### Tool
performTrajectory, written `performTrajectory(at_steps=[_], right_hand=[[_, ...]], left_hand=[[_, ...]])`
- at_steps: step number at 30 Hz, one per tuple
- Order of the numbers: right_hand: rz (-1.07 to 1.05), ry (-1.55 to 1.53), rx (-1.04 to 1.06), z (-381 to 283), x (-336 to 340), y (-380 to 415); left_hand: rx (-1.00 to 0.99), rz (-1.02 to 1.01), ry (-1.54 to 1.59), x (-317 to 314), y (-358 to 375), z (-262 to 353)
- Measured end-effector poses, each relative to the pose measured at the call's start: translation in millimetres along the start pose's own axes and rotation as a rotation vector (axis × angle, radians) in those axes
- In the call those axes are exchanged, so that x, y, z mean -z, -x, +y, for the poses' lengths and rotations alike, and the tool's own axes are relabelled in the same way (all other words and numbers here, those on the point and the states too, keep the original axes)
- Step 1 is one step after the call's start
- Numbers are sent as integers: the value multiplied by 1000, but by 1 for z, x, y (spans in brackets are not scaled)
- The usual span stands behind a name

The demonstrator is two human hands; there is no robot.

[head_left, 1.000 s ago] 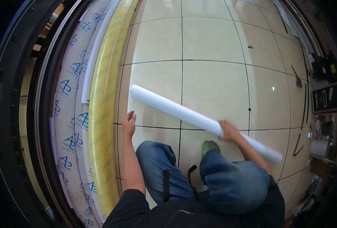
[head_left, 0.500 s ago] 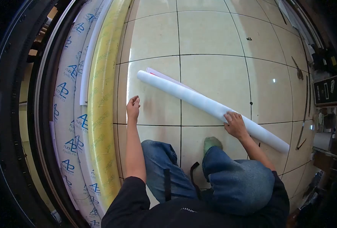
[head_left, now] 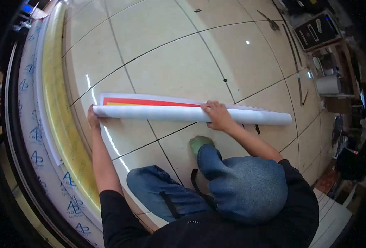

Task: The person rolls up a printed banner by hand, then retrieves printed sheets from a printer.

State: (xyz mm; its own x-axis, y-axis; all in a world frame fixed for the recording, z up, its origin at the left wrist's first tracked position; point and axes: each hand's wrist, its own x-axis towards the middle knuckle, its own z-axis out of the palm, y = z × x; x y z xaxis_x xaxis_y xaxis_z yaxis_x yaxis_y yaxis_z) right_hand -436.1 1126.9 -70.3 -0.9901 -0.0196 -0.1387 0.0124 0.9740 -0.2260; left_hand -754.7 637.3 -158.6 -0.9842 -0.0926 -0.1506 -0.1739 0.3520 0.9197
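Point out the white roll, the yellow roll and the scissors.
White roll (head_left: 162, 113), head view: middle of its side.
Yellow roll (head_left: 55, 91), head view: middle of its side.
Scissors (head_left: 269, 21), head view: where blades meet handles.

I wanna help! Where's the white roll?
In the head view's middle, the white roll lies on the floor, left end at the left hand, right hand on top.

Single head view: your camera sits near, above and behind your left hand (head_left: 93, 117) and right hand (head_left: 219, 116), facing forward and down (wide, edges dark), taking in floor (head_left: 166, 62) beyond them.
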Motion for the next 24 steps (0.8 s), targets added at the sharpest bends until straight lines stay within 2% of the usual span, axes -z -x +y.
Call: performTrajectory(at_steps=[1, 2, 3, 4, 5, 6, 7, 8, 9, 10, 11, 12, 13, 14, 15, 16, 18, 19, 20, 22, 24], right_hand=[[-116, -65, -19, -3, -7, 4], [173, 61, 41, -4, -34, 12], [164, 73, 5, -8, -41, 17], [217, 113, 22, -12, -45, 19], [267, 153, 47, -12, -46, 20], [258, 160, 30, -12, -46, 22], [216, 138, 27, -13, -44, 21], [178, 114, 27, -14, -39, 20], [185, 114, 24, -15, -33, 20], [41, 54, -14, -16, -25, 17], [-103, -7, -48, -16, -17, 13], [-93, -6, -38, -9, -14, 5], [-239, -158, 5, 7, -9, -9], [-389, -311, 56, 22, -5, -25], [-306, -268, 53, 38, -1, -39], [-101, -187, 22, 54, -2, -46], [176, -286, -102, 80, -6, -65], [44, -277, -57, 81, 5, -70], [-84, -255, -3, 80, 18, -78], [6, -61, 20, 72, 27, -87], [-28, 15, -39, 68, 28, -98]], left_hand=[[8, 11, -44, 1, -6, -4], [6, -60, -83, 14, -30, -32], [-450, -19, -638, 21, -49, -64], [11, -19, -483, -1, -18, 1], [9, -46, -470, -12, -10, 41], [82, -179, -714, -15, -4, 70], [150, -305, -961, -17, -4, 81], [143, -312, -962, -23, -5, 85], [197, -368, -1138, -27, -9, 88], [253, -415, -1311, -29, -13, 92], [249, -403, -1309, -31, -12, 92], [135, -245, -1178, -36, -7, 90], [25, -87, -1045, -36, -6, 81], [-194, -28, -1003, -35, -7, 72], [-319, 10, -934, -39, 4, 76], [-374, -4, -805, -44, 19, 87], [-499, -14, -713, -46, 33, 72], [-425, -17, -631, -58, 54, 87], [-486, 5, -621, -68, 63, 77], [-651, -204, -676, -94, 89, 98], [-623, -355, -936, -130, 118, 130]])
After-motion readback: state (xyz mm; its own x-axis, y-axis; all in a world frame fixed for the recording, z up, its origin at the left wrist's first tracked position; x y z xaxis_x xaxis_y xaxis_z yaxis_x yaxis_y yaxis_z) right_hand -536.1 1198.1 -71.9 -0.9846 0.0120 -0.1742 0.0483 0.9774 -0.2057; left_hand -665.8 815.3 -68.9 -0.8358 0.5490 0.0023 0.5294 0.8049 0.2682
